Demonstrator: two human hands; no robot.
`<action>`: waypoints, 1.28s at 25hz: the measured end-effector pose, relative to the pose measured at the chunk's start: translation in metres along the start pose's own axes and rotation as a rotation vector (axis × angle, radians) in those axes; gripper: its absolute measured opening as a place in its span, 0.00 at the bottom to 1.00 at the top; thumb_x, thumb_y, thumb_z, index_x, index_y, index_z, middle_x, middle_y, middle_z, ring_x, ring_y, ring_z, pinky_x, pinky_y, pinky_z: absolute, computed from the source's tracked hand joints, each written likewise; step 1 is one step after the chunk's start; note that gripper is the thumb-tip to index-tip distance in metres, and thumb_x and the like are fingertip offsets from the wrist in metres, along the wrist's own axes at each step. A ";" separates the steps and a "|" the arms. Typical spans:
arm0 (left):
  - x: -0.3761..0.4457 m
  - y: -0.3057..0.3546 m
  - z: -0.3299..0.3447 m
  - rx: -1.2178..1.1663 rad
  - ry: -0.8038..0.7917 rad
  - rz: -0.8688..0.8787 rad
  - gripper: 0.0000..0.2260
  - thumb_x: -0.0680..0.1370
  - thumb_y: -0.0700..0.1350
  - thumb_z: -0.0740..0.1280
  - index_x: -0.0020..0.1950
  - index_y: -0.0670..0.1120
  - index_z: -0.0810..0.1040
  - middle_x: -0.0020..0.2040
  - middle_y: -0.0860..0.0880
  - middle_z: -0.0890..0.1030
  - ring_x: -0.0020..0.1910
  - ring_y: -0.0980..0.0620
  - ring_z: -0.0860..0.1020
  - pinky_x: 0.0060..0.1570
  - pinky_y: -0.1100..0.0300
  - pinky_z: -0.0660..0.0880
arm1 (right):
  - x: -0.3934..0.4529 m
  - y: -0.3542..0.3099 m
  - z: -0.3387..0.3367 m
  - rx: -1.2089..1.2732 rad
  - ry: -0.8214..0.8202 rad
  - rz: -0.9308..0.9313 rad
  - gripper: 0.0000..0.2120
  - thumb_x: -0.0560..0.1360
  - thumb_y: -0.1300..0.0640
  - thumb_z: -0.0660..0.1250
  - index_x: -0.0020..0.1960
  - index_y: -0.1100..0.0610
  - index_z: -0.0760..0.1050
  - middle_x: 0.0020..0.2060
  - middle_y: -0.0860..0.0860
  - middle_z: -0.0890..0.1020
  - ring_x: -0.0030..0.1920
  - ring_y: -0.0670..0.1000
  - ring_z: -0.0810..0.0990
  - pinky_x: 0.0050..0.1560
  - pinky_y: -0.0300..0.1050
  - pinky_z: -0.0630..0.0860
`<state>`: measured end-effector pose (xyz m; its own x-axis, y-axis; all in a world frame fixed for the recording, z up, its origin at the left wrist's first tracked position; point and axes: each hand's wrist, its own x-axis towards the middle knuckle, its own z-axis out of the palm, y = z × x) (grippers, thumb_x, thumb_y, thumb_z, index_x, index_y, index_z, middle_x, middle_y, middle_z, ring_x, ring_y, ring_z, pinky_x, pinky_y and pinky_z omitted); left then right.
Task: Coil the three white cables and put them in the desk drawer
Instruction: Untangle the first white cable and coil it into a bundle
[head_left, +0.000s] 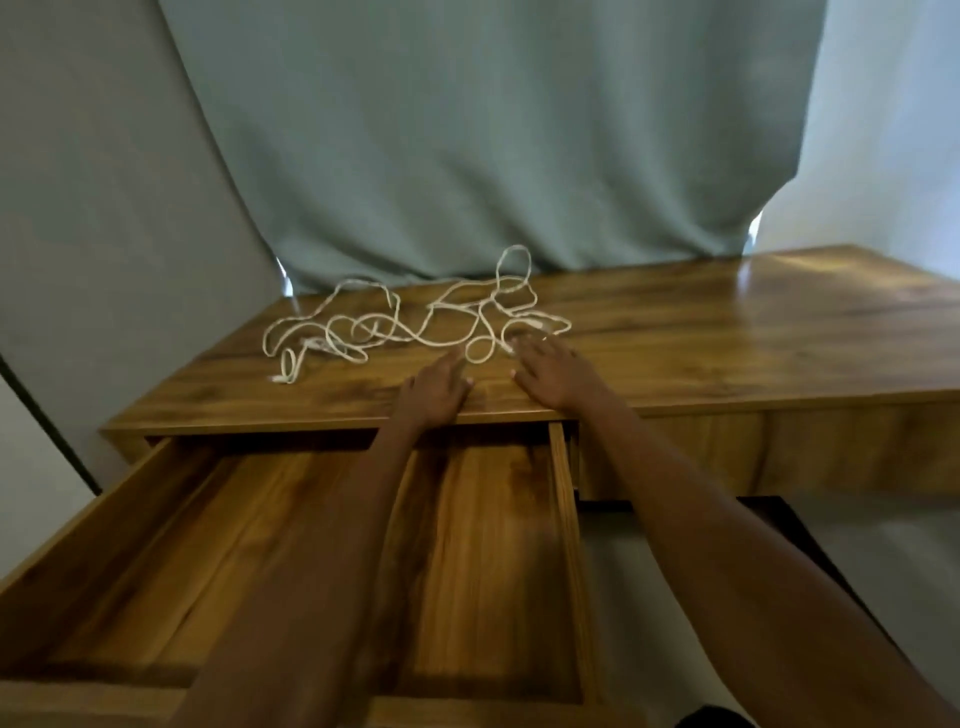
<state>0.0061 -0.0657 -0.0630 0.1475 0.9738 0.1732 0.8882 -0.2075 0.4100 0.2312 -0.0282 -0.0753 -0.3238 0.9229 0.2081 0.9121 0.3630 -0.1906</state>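
Observation:
Loose white cables (415, 325) lie tangled across the back left of the wooden desk top (727, 332), uncoiled; I cannot tell them apart. The desk drawer (563, 519) is pulled wide open below the desk's front edge, with nothing visible inside it. My left hand (434, 389) hovers flat over the desk near the front edge, fingers apart, its fingertips just short of a small cable loop. My right hand (553, 371) is spread beside it, fingertips touching or nearly touching a cable end. Neither hand holds anything.
A grey-green curtain (493, 130) hangs right behind the desk. A second, shut drawer front (779, 447) lies to the right of the open one. The floor (649, 597) shows below on the right.

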 end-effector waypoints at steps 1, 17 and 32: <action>-0.008 0.003 -0.002 -0.044 0.022 -0.013 0.33 0.81 0.58 0.59 0.81 0.45 0.52 0.78 0.43 0.64 0.75 0.40 0.66 0.71 0.42 0.64 | -0.007 -0.003 -0.004 0.003 0.019 -0.021 0.30 0.83 0.40 0.53 0.82 0.47 0.54 0.82 0.51 0.55 0.82 0.57 0.50 0.77 0.62 0.58; 0.014 -0.028 -0.019 -0.117 0.295 0.017 0.26 0.83 0.50 0.61 0.79 0.43 0.59 0.75 0.39 0.67 0.74 0.40 0.65 0.73 0.44 0.63 | 0.028 -0.030 0.002 0.455 0.300 0.063 0.12 0.79 0.46 0.64 0.56 0.47 0.83 0.48 0.48 0.85 0.49 0.51 0.82 0.47 0.47 0.75; -0.003 0.019 -0.027 -0.741 0.046 -0.194 0.31 0.82 0.64 0.55 0.45 0.41 0.86 0.39 0.44 0.86 0.36 0.51 0.82 0.40 0.59 0.74 | -0.014 -0.057 -0.012 0.699 0.392 0.181 0.03 0.76 0.53 0.71 0.45 0.50 0.83 0.40 0.43 0.83 0.41 0.42 0.80 0.40 0.40 0.74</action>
<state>0.0107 -0.0754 -0.0313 -0.0140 0.9977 0.0670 0.3702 -0.0571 0.9272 0.1867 -0.0638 -0.0559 0.0427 0.9101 0.4122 0.5325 0.3284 -0.7801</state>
